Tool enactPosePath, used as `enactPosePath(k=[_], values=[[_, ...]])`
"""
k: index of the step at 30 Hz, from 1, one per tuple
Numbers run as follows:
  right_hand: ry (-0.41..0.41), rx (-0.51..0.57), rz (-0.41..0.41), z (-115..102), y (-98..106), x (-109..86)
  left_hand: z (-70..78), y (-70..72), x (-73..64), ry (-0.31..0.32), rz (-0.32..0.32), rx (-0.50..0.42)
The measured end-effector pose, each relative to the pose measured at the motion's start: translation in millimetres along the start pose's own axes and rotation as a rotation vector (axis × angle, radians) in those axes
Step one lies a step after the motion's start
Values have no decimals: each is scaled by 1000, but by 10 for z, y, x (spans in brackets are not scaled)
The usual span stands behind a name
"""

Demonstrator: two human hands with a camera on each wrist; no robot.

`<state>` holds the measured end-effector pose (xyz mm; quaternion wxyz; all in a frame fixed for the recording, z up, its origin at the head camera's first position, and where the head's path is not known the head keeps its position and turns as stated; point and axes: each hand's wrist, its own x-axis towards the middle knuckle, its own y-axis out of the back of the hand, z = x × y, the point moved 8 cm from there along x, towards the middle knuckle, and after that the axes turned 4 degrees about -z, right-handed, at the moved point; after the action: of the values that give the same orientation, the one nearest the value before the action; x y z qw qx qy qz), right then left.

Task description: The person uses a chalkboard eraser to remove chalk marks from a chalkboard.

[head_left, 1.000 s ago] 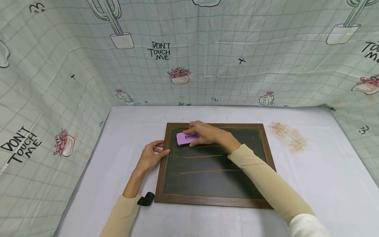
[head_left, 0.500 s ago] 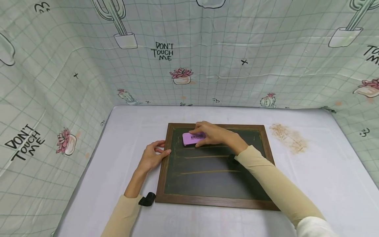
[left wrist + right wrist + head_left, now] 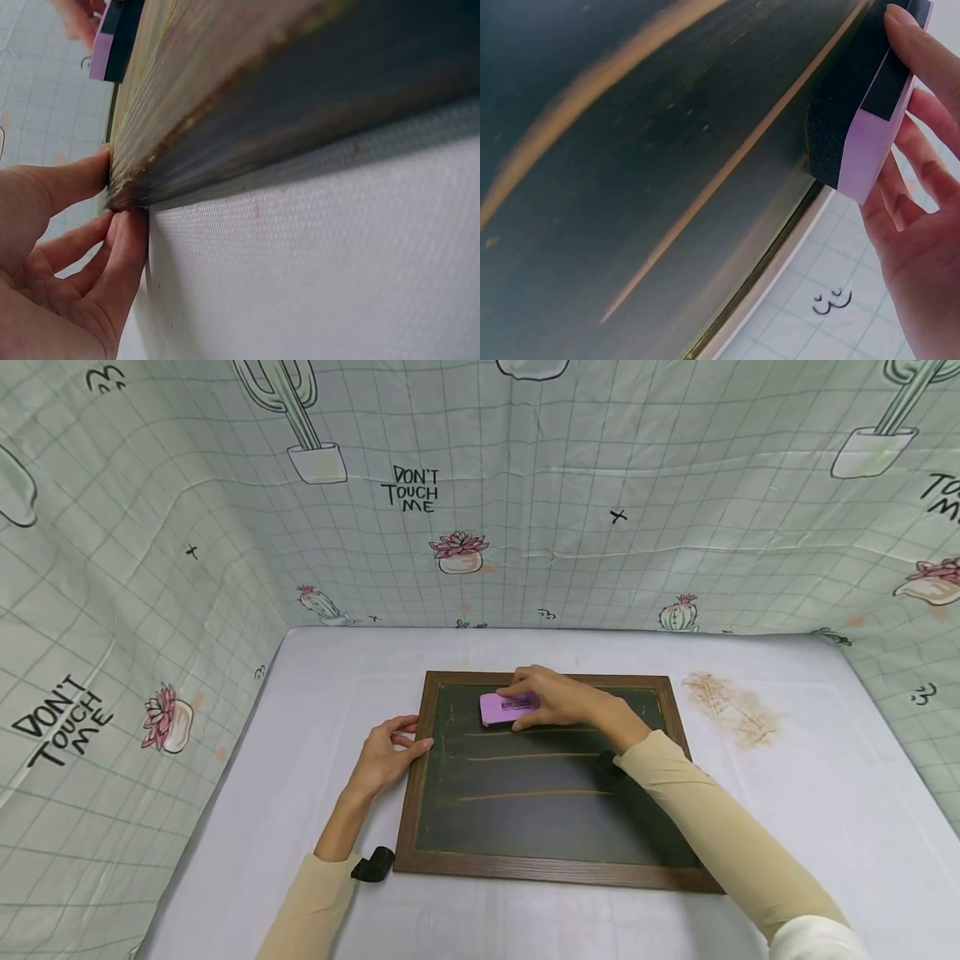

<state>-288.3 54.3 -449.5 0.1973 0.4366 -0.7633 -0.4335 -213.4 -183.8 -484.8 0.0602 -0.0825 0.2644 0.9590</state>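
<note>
A chalkboard [image 3: 525,831] with a brown wooden frame lies on the table, yellowish chalk lines [image 3: 532,757] running across it. My right hand [image 3: 561,700] grips a purple eraser [image 3: 495,710] between thumb and fingers, near the board's far edge. In the right wrist view the dark felt side of the eraser [image 3: 864,161] faces the board, right by a thin chalk line [image 3: 727,169]. At the left edge my left hand [image 3: 382,757] steadies the board; the left wrist view has its thumb on top of the frame [image 3: 199,82] and its fingertips against the lower edge.
A white cloth covers the table [image 3: 817,810]. Right of the board is a brownish smudge [image 3: 731,706] on the cloth. Curtains [image 3: 562,485] printed with cacti and a grid stand behind and at both sides.
My right hand has moved the eraser to the right along the upper part of the board. The left hand keeps its place at the left frame edge.
</note>
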Motion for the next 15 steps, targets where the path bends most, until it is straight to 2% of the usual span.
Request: enactPosePath(k=[5,15], values=[[22,3,14,18,25,-67,-2,2,-1,-2,-2,2],[15,10,35,120,72,-201,-2,-1,-3,-2,2,10]])
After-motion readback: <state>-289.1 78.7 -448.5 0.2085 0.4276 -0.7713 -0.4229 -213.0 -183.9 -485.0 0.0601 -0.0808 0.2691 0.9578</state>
